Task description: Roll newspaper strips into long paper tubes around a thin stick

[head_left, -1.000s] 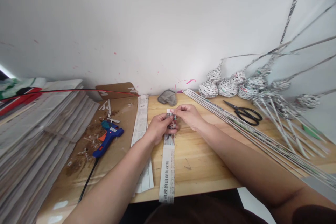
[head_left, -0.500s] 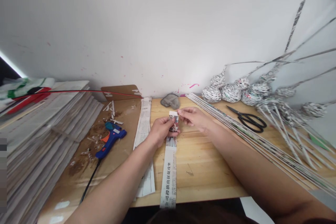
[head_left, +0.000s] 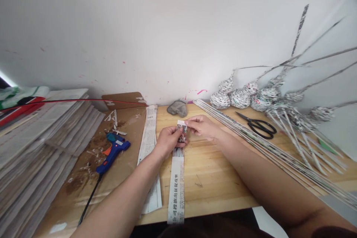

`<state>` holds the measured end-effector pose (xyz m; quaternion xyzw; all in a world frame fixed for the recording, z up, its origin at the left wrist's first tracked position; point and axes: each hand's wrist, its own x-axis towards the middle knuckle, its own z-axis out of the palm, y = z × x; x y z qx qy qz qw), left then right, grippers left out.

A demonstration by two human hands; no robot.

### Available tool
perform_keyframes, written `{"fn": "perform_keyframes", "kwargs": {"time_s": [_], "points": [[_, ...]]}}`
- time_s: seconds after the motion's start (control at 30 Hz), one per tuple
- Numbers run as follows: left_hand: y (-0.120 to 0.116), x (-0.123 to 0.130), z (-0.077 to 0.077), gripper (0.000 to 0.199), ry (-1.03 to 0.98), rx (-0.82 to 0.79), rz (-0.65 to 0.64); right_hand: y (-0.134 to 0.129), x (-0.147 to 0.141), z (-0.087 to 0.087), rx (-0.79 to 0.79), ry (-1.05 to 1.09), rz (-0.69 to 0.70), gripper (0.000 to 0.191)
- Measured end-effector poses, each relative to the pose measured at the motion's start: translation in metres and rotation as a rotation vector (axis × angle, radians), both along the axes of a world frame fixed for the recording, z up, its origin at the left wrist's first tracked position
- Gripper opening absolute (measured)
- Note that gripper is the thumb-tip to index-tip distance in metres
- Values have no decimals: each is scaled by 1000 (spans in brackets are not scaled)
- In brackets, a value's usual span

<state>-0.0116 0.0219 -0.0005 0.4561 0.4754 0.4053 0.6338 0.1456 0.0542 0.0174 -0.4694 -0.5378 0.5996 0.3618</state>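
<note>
A long newspaper strip (head_left: 176, 184) runs up the wooden table, its near end reaching over the front edge. My left hand (head_left: 169, 140) is closed on it near the far end, with the thumb lying on top and the fingers at the side and beneath. At the white far end, the thumb and fingers of my right hand (head_left: 202, 127) are pinched together on the top right corner. To the left lie more newspaper strips (head_left: 147, 137), partly covered by my left forearm. A crumpled grey cloth (head_left: 177, 108) rests just beyond my hands.
A blue glue gun (head_left: 113, 153) lies on stained cardboard (head_left: 131, 163), beside a tall newspaper stack (head_left: 55, 148). Thin paper rods (head_left: 251, 145) and black scissors (head_left: 260, 125) lie to the right. Woven paper gourds (head_left: 240, 98) with long sticking-out stems stand by the wall.
The view has turned a little, so everything appears shifted slightly left. My right fingertips have come closer in on the strip's far corner. My left hand keeps its hold.
</note>
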Motion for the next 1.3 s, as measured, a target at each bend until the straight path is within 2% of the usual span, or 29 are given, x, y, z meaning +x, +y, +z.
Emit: {"fn": "perform_keyframes", "kwargs": {"time_s": [0.2, 0.47, 0.83, 1.03, 1.2, 1.3], "points": [[0, 1, 0, 33, 23, 9, 6, 1, 0, -3, -28, 33, -18, 24], [-2, 2, 2, 32, 71, 49, 29, -1, -8, -8, 36, 53, -98, 31], [-2, 2, -1, 33, 55, 58, 5, 0, -13, -18, 112, 93, -125, 34], [-5, 2, -1, 32, 50, 65, -18, -4, -15, -13, 116, 89, -136, 38], [-4, 1, 2, 34, 26, 32, -9, -1, -7, -8, 73, 35, -102, 41], [-3, 1, 3, 34, 32, 25, -5, 2, -1, -6, 40, 21, -23, 40]]}}
